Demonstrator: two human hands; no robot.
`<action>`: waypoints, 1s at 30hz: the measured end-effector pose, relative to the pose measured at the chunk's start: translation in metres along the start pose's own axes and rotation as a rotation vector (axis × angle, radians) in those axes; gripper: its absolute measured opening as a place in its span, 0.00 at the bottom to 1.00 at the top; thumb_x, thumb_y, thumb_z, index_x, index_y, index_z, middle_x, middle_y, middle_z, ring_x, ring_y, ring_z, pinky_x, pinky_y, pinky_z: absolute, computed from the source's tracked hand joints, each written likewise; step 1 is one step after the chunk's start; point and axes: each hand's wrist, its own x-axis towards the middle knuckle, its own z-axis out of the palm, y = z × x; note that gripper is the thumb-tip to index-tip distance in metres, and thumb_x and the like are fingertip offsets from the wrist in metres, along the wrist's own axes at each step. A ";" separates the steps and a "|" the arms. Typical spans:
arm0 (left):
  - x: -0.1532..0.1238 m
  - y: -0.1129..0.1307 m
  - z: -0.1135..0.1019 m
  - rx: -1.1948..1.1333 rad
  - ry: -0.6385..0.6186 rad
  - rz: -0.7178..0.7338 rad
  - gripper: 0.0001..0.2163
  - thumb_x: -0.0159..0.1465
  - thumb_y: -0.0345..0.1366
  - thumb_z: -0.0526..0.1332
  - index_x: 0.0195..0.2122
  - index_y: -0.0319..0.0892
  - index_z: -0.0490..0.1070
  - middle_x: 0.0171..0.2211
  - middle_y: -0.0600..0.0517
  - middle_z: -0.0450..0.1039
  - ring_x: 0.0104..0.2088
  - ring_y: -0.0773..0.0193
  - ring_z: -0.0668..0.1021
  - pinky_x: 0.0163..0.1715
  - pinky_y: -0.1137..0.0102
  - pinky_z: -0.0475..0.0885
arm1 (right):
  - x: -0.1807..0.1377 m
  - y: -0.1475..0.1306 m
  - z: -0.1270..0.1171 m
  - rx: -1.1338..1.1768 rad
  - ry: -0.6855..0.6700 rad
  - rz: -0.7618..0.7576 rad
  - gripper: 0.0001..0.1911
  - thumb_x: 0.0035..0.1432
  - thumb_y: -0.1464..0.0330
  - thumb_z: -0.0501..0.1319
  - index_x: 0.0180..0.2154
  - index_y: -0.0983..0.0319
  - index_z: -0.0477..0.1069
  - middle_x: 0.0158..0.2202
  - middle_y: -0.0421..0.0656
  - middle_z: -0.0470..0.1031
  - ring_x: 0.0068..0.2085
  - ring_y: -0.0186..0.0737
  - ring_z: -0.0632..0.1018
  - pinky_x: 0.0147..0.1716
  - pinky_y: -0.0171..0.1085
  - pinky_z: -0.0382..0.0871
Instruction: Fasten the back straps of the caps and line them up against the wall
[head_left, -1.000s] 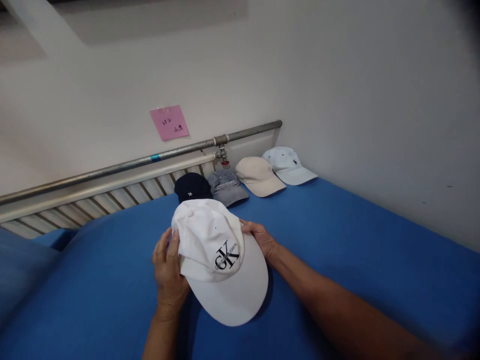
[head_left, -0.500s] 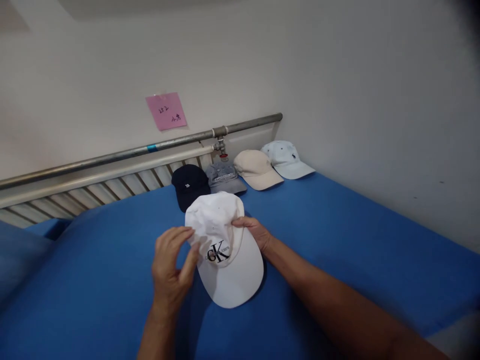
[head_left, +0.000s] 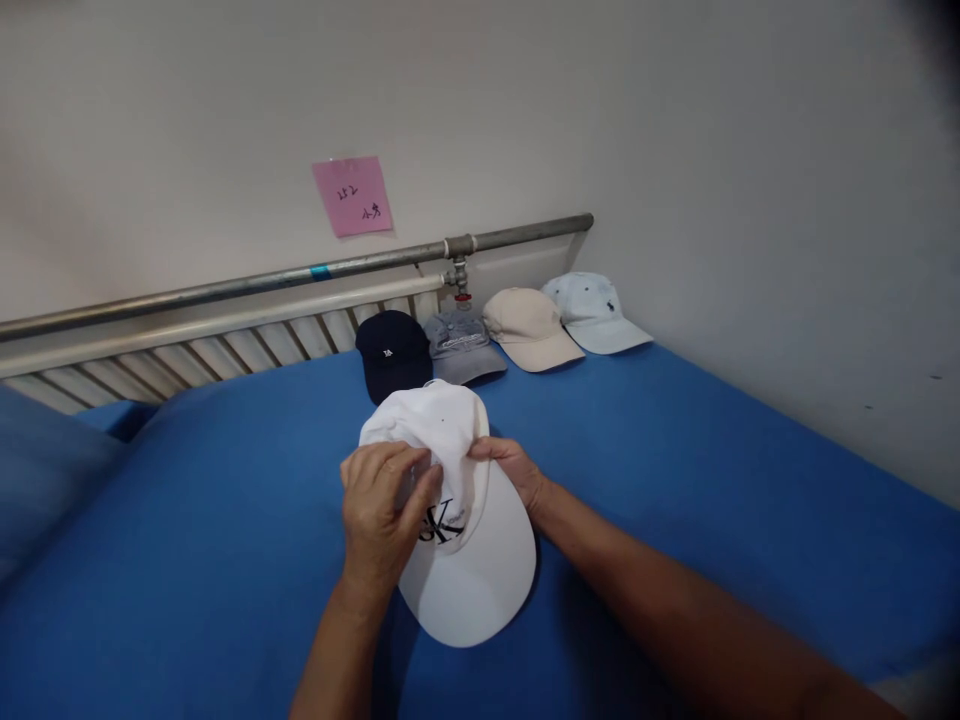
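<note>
A white baseball cap (head_left: pixel 487 590) with black "CK" lettering is tilted toward me over the blue bed, its brim pointing down at the front. My right hand (head_left: pixel 514 465) grips its right side, thumb on the crown beside the brim and the other fingers hidden underneath. Over the left of the crown, my left hand (head_left: pixel 382 500) is bent into a pinch, thumb and fingertips close together at the fabric and covering part of the lettering. Whether cloth or something small is between those tips cannot be seen.
Along the far edge of the blue bed (head_left: pixel 247 500) sit a navy cap (head_left: pixel 394 360), a grey cap (head_left: pixel 465 345), a beige cap (head_left: pixel 532 330) and a pale blue cap (head_left: pixel 596 315). Behind them run a radiator (head_left: pixel 247 350) and a metal pipe (head_left: pixel 262 290). A pink note (head_left: pixel 352 195) hangs on the wall.
My left hand has moved right and over the crown, its thumb and fingers drawing together from a spread pose. The cap tips slightly lower toward me; my right hand keeps its grip.
</note>
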 end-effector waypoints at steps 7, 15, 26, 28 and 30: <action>-0.001 -0.001 0.001 -0.003 -0.010 0.000 0.06 0.60 0.35 0.64 0.39 0.45 0.74 0.35 0.50 0.77 0.40 0.57 0.76 0.44 0.62 0.63 | 0.002 0.001 0.004 0.003 0.002 0.027 0.27 0.48 0.70 0.54 0.51 0.75 0.65 0.32 0.51 0.80 0.33 0.48 0.80 0.39 0.46 0.74; -0.003 -0.019 -0.005 0.102 0.123 -0.006 0.10 0.63 0.26 0.55 0.41 0.42 0.73 0.38 0.47 0.76 0.42 0.58 0.76 0.47 0.60 0.67 | -0.002 -0.003 0.001 0.054 0.022 0.009 0.28 0.48 0.69 0.54 0.52 0.75 0.64 0.35 0.53 0.80 0.35 0.51 0.81 0.41 0.49 0.73; -0.018 -0.060 0.004 0.214 -0.317 -0.075 0.40 0.60 0.35 0.62 0.69 0.46 0.39 0.66 0.36 0.51 0.64 0.39 0.58 0.57 0.45 0.59 | -0.016 -0.028 0.017 0.169 0.495 -0.400 0.18 0.55 0.64 0.54 0.42 0.69 0.73 0.26 0.47 0.80 0.32 0.48 0.81 0.42 0.46 0.74; -0.018 -0.056 0.009 0.140 -0.293 -0.037 0.38 0.61 0.38 0.61 0.68 0.47 0.41 0.66 0.36 0.50 0.64 0.40 0.59 0.57 0.46 0.59 | -0.017 -0.025 0.020 0.171 0.516 -0.381 0.18 0.56 0.64 0.53 0.41 0.69 0.73 0.26 0.47 0.80 0.31 0.48 0.81 0.40 0.46 0.74; -0.017 -0.053 0.009 0.070 -0.252 -0.003 0.31 0.63 0.38 0.59 0.66 0.49 0.51 0.65 0.38 0.53 0.62 0.42 0.62 0.57 0.47 0.60 | -0.016 -0.019 0.023 0.171 0.477 -0.325 0.19 0.57 0.63 0.52 0.42 0.70 0.73 0.26 0.48 0.80 0.31 0.48 0.80 0.39 0.46 0.74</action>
